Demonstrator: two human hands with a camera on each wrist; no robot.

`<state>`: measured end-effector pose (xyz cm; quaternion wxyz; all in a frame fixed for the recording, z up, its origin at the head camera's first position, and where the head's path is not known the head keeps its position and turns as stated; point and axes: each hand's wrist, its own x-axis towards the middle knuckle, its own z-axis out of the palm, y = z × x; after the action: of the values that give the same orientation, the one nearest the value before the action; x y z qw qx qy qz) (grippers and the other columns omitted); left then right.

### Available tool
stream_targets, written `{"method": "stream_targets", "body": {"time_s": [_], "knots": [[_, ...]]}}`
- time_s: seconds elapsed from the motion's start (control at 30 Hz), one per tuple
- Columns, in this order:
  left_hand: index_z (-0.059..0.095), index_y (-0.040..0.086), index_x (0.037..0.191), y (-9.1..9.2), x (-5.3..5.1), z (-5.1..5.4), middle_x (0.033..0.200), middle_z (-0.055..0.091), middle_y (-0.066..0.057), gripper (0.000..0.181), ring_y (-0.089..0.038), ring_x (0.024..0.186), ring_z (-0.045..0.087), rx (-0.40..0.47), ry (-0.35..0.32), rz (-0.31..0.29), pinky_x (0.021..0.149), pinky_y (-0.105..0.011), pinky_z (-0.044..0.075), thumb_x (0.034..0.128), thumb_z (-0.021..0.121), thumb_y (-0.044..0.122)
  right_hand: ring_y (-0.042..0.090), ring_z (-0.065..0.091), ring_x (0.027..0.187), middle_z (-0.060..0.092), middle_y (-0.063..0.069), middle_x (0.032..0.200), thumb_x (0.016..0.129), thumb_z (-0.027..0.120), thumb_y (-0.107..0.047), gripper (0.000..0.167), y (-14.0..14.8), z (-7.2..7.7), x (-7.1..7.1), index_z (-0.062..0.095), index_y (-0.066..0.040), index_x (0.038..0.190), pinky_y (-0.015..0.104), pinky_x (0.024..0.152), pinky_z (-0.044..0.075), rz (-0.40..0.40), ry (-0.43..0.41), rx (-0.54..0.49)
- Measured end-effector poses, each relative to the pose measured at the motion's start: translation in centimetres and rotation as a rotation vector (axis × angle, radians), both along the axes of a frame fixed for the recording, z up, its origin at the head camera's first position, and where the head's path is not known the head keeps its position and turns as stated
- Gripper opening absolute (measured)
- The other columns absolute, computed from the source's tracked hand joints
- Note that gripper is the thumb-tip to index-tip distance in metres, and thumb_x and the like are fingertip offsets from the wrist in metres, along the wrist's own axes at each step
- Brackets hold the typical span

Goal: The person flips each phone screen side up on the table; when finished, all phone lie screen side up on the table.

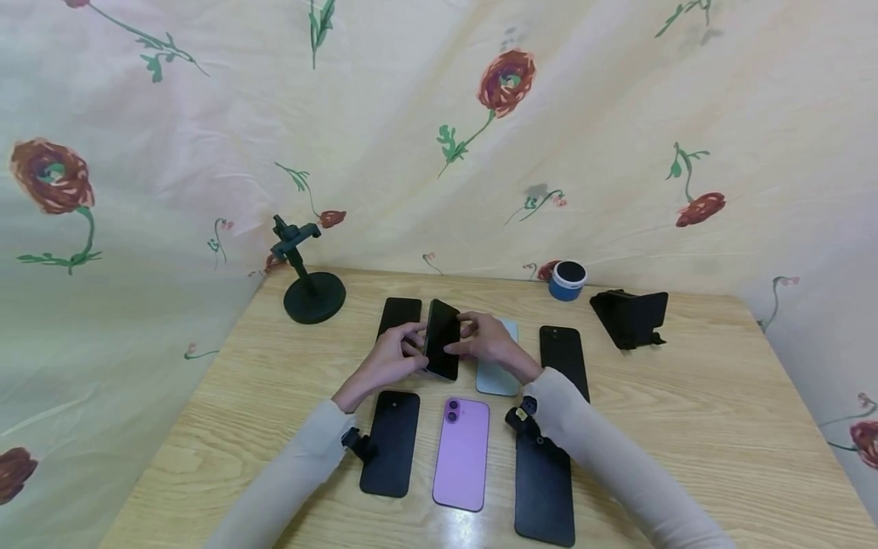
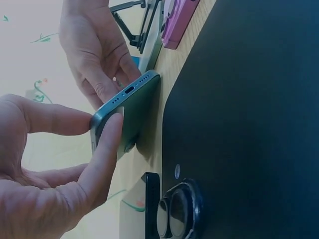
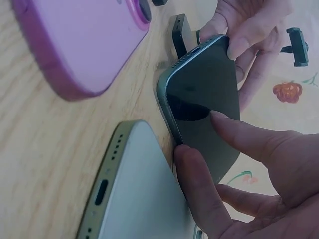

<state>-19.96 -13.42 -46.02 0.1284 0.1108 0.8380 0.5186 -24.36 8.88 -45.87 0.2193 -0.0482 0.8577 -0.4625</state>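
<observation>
A dark-screened smartphone (image 1: 442,343) is held tilted on its long side, one edge at or just above the table. My left hand (image 1: 391,354) pinches its lower left corner; in the left wrist view, a finger lies on its greenish back (image 2: 142,107) beside the charging port end. My right hand (image 1: 490,339) grips the right side, with one digit on the glossy screen (image 3: 204,84) and another at the long edge. A pale smartphone (image 1: 497,377) lies just beneath the right hand. Behind the left hand is a black smartphone (image 1: 401,311), partly hidden.
Nearer me lie a black phone (image 1: 391,442), a purple phone (image 1: 461,454) and another dark phone (image 1: 545,488). A black phone (image 1: 565,354) sits right of the pale one. Behind stand a phone holder (image 1: 314,297), a blue speaker (image 1: 567,280) and a black folding stand (image 1: 629,316).
</observation>
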Motion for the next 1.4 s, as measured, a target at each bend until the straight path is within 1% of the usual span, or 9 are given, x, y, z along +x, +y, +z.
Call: {"method": "stream_targets", "body": {"time_s": [0.13,0.23,0.4,0.67,0.8,0.93,1.1,1.23,1.4], "knots": [[0.049,0.000,0.152,-0.1,-0.1,0.0,0.120,0.065,-0.019,0.067,-0.023,0.101,0.072,-0.032,0.000,-0.002,0.079,-0.029,0.059,0.0887,0.072,0.002,0.023,0.077,0.085,0.066,0.023,0.129,0.088,0.084,-0.020,0.079,0.0,0.0,-0.1,0.045,-0.002,0.155,0.031,0.084,0.057,0.012,0.047,0.080],[0.050,0.000,0.151,-0.2,-0.2,-0.2,0.120,0.065,-0.018,0.066,-0.023,0.100,0.070,-0.053,-0.002,-0.004,0.080,-0.030,0.059,0.0893,0.073,0.001,0.025,0.074,0.093,0.068,0.022,0.128,0.087,0.085,-0.023,0.081,-0.1,0.0,-0.1,0.045,0.000,0.154,0.034,0.087,0.056,0.022,0.087,0.130],[0.050,-0.002,0.151,-0.1,-0.4,-0.3,0.118,0.066,-0.017,0.066,-0.022,0.099,0.069,-0.088,-0.008,-0.012,0.080,-0.030,0.058,0.0894,0.073,-0.001,0.028,0.068,0.102,0.068,0.020,0.127,0.086,0.086,-0.024,0.083,-0.3,-0.1,-0.1,0.046,-0.001,0.154,0.038,0.091,0.055,0.012,0.107,0.175],[0.051,-0.004,0.149,0.2,-1.0,-0.3,0.115,0.067,-0.015,0.064,-0.020,0.096,0.071,-0.185,-0.009,-0.034,0.082,-0.031,0.058,0.0893,0.075,0.000,0.025,0.067,0.095,0.068,0.019,0.123,0.085,0.087,-0.022,0.084,-0.5,0.1,-0.1,0.045,0.000,0.155,0.036,0.087,0.054,-0.004,0.120,0.211],[0.054,-0.005,0.146,0.6,-1.3,0.0,0.112,0.068,-0.015,0.062,-0.020,0.094,0.073,-0.252,0.008,-0.049,0.083,-0.031,0.059,0.0882,0.076,-0.001,0.025,0.065,0.095,0.068,0.019,0.121,0.084,0.088,-0.021,0.085,-0.4,0.1,-0.1,0.045,0.002,0.154,0.033,0.082,0.053,-0.003,0.142,0.217],[0.056,-0.006,0.143,0.9,-1.5,0.1,0.108,0.069,-0.013,0.059,-0.014,0.085,0.068,-0.313,0.038,-0.072,0.079,-0.027,0.056,0.0879,0.077,0.000,0.024,0.064,0.092,0.068,0.018,0.118,0.084,0.088,-0.020,0.086,-0.3,0.0,-0.2,0.045,0.002,0.154,0.032,0.080,0.052,-0.007,0.150,0.226],[0.059,-0.005,0.139,1.2,-1.7,0.1,0.109,0.069,-0.012,0.055,-0.013,0.087,0.067,-0.377,0.048,-0.078,0.082,-0.029,0.056,0.0879,0.079,0.003,0.019,0.069,0.080,0.068,0.016,0.115,0.084,0.088,-0.019,0.086,-0.3,0.0,-0.2,0.044,0.001,0.155,0.031,0.079,0.052,-0.016,0.138,0.218],[0.060,-0.004,0.139,1.4,-1.7,0.3,0.112,0.069,-0.012,0.055,-0.015,0.092,0.068,-0.400,0.031,-0.066,0.086,-0.032,0.057,0.0878,0.079,0.003,0.016,0.073,0.072,0.068,0.017,0.117,0.084,0.088,-0.016,0.086,-0.2,0.1,-0.1,0.043,0.001,0.155,0.034,0.085,0.055,-0.020,0.123,0.189],[0.058,-0.005,0.141,1.6,-1.6,0.3,0.112,0.067,-0.011,0.056,-0.014,0.088,0.063,-0.397,0.025,-0.061,0.085,-0.032,0.054,0.0882,0.077,-0.002,0.020,0.077,0.076,0.067,0.021,0.123,0.085,0.086,-0.011,0.086,0.1,0.0,0.0,0.040,0.002,0.156,0.034,0.085,0.061,-0.025,0.071,0.113]]}}
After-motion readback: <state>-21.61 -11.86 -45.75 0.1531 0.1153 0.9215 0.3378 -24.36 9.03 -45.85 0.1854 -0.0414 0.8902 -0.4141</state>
